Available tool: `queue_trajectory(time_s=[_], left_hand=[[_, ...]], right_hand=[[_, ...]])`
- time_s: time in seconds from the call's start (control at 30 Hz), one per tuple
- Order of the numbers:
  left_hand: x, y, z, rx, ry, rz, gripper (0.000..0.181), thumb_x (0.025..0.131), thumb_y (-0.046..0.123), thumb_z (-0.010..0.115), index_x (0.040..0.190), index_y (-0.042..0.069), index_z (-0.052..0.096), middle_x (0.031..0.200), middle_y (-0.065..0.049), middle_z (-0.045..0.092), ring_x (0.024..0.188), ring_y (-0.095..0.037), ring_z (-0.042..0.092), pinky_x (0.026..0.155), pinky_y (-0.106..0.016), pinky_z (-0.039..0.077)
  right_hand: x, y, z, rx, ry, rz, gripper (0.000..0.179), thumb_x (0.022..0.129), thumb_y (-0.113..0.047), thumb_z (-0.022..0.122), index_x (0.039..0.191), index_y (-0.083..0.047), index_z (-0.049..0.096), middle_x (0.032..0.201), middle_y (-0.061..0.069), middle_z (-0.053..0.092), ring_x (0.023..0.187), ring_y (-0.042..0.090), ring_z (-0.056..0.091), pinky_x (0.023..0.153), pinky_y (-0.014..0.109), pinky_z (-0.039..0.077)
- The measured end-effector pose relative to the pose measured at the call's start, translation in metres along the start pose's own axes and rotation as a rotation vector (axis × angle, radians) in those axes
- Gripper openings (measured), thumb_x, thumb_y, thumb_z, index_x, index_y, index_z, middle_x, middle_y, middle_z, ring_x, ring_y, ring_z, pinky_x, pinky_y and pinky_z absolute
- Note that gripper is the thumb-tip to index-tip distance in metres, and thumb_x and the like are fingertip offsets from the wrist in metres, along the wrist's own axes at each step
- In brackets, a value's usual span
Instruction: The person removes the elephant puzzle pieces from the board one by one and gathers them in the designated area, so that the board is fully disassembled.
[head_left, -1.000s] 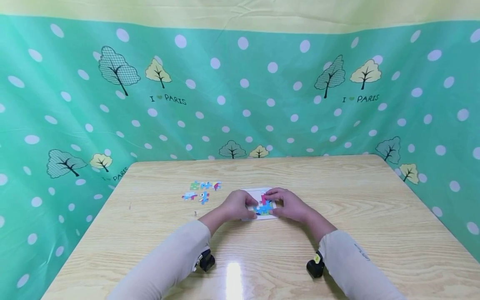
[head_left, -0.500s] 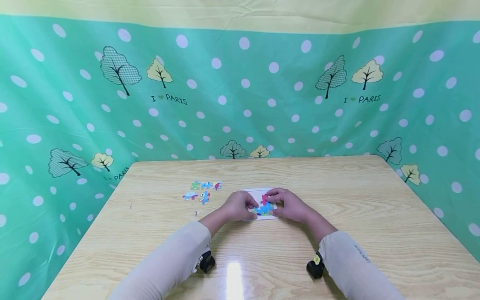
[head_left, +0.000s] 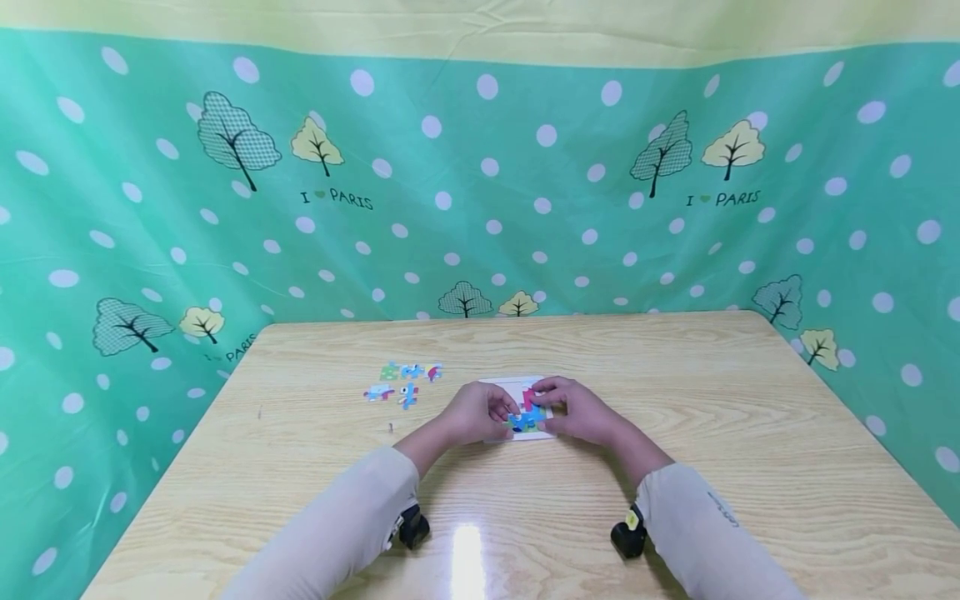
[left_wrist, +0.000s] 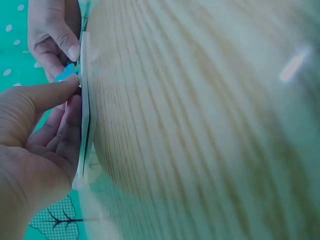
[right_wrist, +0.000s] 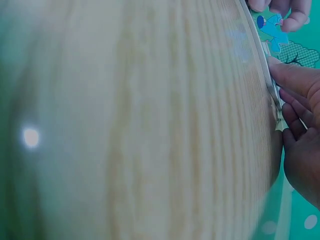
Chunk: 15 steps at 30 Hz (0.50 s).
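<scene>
A white puzzle board (head_left: 514, 386) lies at the table's middle, partly covered by jigsaw pieces. On it are a pink piece (head_left: 528, 401) and several blue-green pieces. My left hand (head_left: 476, 412) pinches a blue puzzle piece (right_wrist: 271, 29) with a dark blue spot, tilted above the board's near part. Its thumb and fingertips are at the piece in the left wrist view. My right hand (head_left: 576, 410) holds the board's right side, thumb near the front edge and fingers by the pink piece. Both hands hide parts of the board.
Left of the board lie several loose puzzle pieces (head_left: 408, 393) in two rough rows. A tiny dark object (head_left: 391, 427) sits in front of them. The wooden table (head_left: 540, 508) meets a green dotted curtain (head_left: 480, 208) at the back and sides.
My left fingers have shifted slightly right, and the blue piece with the dark spot shows more clearly at their tips. The right hand stays almost still; the loose pieces have not moved.
</scene>
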<state>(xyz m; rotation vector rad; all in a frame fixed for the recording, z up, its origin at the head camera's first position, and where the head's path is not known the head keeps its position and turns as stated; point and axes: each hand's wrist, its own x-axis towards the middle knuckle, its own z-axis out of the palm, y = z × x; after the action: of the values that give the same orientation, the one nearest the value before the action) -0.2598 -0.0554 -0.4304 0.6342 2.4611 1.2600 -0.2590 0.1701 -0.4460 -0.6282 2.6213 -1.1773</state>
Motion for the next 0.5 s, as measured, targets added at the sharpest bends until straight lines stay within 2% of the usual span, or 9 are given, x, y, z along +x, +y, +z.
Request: queue_trajectory(time_s=[0.2, 0.5], left_hand=[[-0.004, -0.004, -0.001, -0.061, 0.014, -0.035, 0.023, 0.075, 0.001, 0.082, 0.094, 0.009, 0.072, 0.084, 0.002, 0.066, 0.081, -0.012, 0.062, 0.073, -0.024, 0.054], [-0.014, -0.01, -0.004, -0.134, 0.022, -0.046, 0.022, 0.076, 0.002, 0.082, 0.095, 0.009, 0.072, 0.087, 0.0, 0.067, 0.081, -0.015, 0.064, 0.063, -0.03, 0.057]], right_hand=[[-0.001, -0.001, -0.001, 0.008, -0.003, -0.002, 0.041, 0.085, -0.007, 0.074, 0.125, -0.003, 0.064, 0.138, 0.009, 0.051, 0.133, 0.036, 0.04, 0.11, 0.052, 0.031], [-0.002, -0.002, -0.001, 0.005, -0.002, -0.011, 0.041, 0.086, -0.007, 0.074, 0.126, -0.002, 0.064, 0.139, 0.01, 0.05, 0.133, 0.037, 0.039, 0.11, 0.053, 0.03]])
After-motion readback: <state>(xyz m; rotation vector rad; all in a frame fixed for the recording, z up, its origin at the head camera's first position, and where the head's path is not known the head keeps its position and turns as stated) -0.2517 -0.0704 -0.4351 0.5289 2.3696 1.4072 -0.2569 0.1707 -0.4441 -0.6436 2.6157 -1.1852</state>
